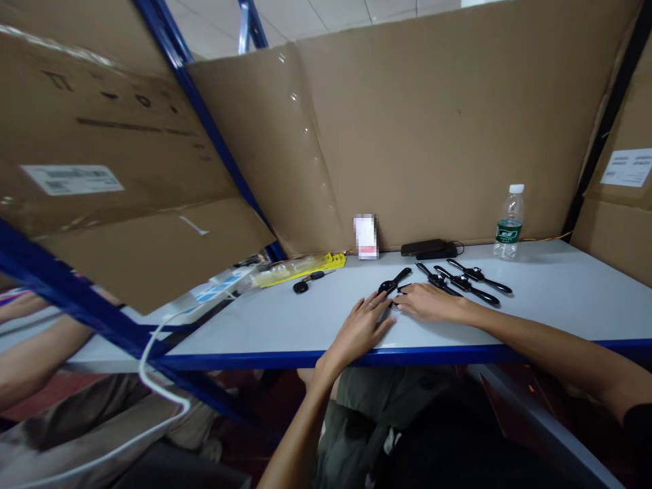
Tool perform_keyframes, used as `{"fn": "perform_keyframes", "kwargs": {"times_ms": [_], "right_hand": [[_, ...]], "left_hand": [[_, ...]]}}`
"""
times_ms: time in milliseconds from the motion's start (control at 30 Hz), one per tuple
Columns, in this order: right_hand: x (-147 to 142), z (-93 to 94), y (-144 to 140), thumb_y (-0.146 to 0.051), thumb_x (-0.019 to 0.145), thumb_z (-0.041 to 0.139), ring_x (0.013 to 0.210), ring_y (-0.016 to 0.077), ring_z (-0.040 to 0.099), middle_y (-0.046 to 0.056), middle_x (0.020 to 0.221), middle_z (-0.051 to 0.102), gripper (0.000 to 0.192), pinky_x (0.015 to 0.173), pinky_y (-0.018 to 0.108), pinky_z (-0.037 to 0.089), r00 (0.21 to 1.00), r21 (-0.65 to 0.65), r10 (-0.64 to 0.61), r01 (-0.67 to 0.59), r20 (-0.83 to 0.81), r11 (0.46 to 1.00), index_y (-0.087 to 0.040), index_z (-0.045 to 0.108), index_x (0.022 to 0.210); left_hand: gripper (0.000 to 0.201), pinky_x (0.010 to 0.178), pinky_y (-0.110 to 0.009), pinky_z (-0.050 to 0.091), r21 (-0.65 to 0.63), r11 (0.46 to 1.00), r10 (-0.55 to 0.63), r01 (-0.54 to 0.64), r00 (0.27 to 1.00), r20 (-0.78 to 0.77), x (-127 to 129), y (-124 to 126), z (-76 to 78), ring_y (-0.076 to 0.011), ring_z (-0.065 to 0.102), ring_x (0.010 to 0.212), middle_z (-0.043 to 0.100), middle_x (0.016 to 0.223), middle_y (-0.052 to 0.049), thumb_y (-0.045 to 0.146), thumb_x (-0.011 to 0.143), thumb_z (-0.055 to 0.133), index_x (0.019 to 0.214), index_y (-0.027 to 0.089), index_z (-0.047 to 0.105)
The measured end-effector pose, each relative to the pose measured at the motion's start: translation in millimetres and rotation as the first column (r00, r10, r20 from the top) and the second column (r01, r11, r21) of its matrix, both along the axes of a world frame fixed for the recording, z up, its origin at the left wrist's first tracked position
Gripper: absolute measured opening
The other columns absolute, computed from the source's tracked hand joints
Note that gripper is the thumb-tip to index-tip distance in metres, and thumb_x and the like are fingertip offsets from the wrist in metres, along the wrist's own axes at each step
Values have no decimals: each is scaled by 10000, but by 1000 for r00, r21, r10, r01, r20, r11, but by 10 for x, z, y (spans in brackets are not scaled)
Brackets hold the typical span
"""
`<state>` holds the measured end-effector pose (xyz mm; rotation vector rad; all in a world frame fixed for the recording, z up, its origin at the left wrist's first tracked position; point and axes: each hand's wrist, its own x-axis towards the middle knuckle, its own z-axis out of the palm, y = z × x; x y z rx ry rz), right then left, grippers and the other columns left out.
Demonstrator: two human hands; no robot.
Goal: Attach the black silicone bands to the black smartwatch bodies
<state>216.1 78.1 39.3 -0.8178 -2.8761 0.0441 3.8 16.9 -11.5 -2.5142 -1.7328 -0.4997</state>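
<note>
A black spokeshave [398, 278] lies slantwise on the table, its near end hidden under fingers. My left hand [360, 327] rests over that near handle, fingers laid across it and thumb apart on the table side. Close beside it, my right hand [430, 302] has its fingers bent and drawn together at the spokeshave's near side. A small dark and shiny piece shows at those fingertips, too covered to name. Beyond the right hand lie more black spokeshaves: one partly behind the hand [437, 278], a middle one [466, 282] and a far one [476, 273].
A water bottle [508, 227] stands at the back right. Black flat devices [430, 248] and a blurred white box [366, 238] are along the cardboard wall [432, 136]. Keys [301, 286], yellow-edged packets [300, 269] and a power strip [216, 292] lie left. Another person's arm [45, 353] shows beyond the blue post.
</note>
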Motion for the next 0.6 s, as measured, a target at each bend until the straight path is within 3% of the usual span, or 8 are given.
{"fn": "perform_keyframes", "kwargs": {"times_ms": [167,300,433,600], "right_hand": [[67,103,60,-257,993,502,886,238,689,115,965,748,263,723,297,396,998,3,-56,56,9,998,-171,741,925],[205,179,169,-257,964,520,812,237,677,130,888,736,273,675,301,362,989,54,-143,141,35,989,-153,735,832],[294,196,258,-220,948,510,837,234,670,117,924,741,244,693,297,382,989,16,-149,149,-11,989,-164,748,954],[269,119,281,-244,890,615,1100,254,623,113,1186,699,362,864,308,432,997,-105,76,-79,-31,991,-216,702,1240]], "left_hand": [[357,1194,-544,329,16,1000,-20,20,1000,18,28,-30,74,-289,403,1468,501,1533,-123,367,1003,514,1328,237,584],[216,1146,-478,400,47,998,-45,42,998,45,64,-62,143,-276,501,1367,633,1314,-112,313,996,512,1170,223,602],[200,1048,-458,480,87,996,8,-13,998,56,79,-56,140,-277,609,1168,631,1231,-125,322,989,517,1117,206,618],[392,1097,-528,433,156,979,127,-130,992,25,72,-11,40,-330,532,1311,532,1450,-172,318,978,527,1352,200,547]]}}
